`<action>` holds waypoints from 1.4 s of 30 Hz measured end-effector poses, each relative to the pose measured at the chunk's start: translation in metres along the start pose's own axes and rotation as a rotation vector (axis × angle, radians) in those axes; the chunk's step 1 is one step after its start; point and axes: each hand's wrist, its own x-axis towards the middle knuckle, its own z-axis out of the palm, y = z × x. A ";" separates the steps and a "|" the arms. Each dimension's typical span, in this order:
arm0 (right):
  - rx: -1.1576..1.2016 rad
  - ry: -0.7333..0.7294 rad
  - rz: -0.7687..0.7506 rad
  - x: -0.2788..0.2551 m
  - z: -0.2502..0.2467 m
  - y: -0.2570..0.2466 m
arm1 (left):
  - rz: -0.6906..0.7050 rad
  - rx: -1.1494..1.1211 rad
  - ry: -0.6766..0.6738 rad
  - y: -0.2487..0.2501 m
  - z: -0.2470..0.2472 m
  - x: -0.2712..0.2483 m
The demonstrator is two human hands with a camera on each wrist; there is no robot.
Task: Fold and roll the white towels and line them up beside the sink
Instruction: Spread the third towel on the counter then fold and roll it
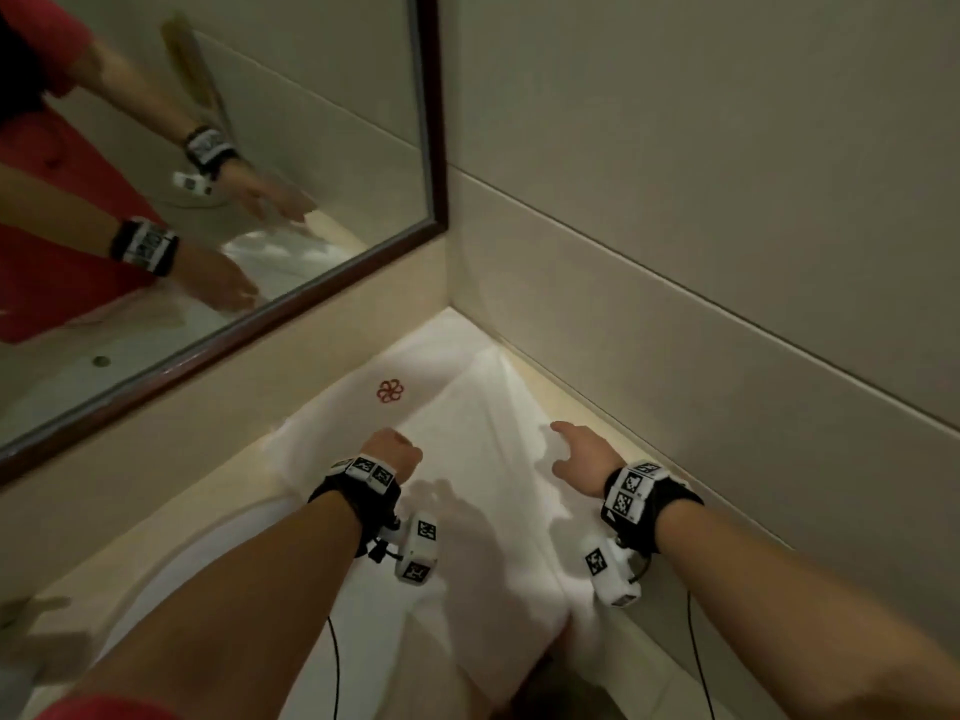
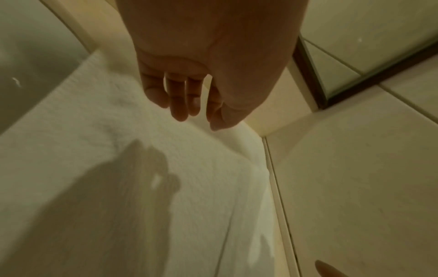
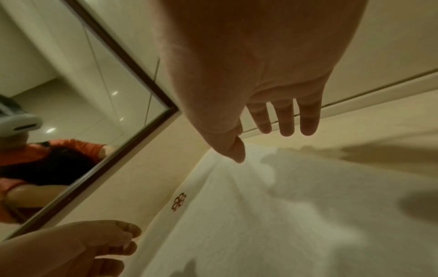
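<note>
Head view. A white towel (image 1: 467,459) was laid lengthwise on the counter (image 1: 249,491) in the corner under the mirror (image 1: 208,200), with the sink (image 1: 171,574) just beside its left edge. A red emblem (image 1: 389,391) was shown near the far end, and 1 lengthwise fold already lay over the middle. The left hand (image 1: 392,452) was held over the left edge, its fingers hidden from this side; the right hand (image 1: 584,454) was held over the right part, fingers spread. No finished roll was seen.

Left wrist view. The left hand (image 2: 201,84) was shown above the towel (image 2: 142,187) with fingers loosely hanging and nothing held; contact with the cloth could not be told.

Right wrist view. The right hand (image 3: 260,93) was shown wide and relaxed above the towel (image 3: 284,215), nothing gripped. The emblem (image 3: 179,202) lay near the mirror-side edge.

The folding step was judged to be in hand. For the next move, the layers would need to be smoothed flat and the edges squared before the strip is rolled from 1 end.
</note>
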 end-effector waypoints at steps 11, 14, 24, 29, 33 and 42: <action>0.205 -0.020 0.203 -0.050 0.027 0.104 | 0.089 0.056 -0.214 0.045 0.101 -0.032; 0.320 -0.051 0.236 -0.048 0.045 0.131 | 0.074 0.070 -0.235 0.049 0.129 -0.044; 0.589 -0.150 0.181 -0.039 0.070 0.149 | 0.013 -0.080 -0.167 0.041 0.194 -0.073; 0.654 -0.222 -0.082 -0.048 0.062 0.125 | -0.057 -0.265 -0.186 0.066 0.200 -0.089; 0.645 -0.369 -0.177 -0.053 0.057 0.110 | -0.083 -0.177 -0.095 0.079 0.202 -0.087; 0.669 -0.326 -0.006 -0.039 0.064 0.116 | -0.209 -0.472 -0.045 0.062 0.184 -0.088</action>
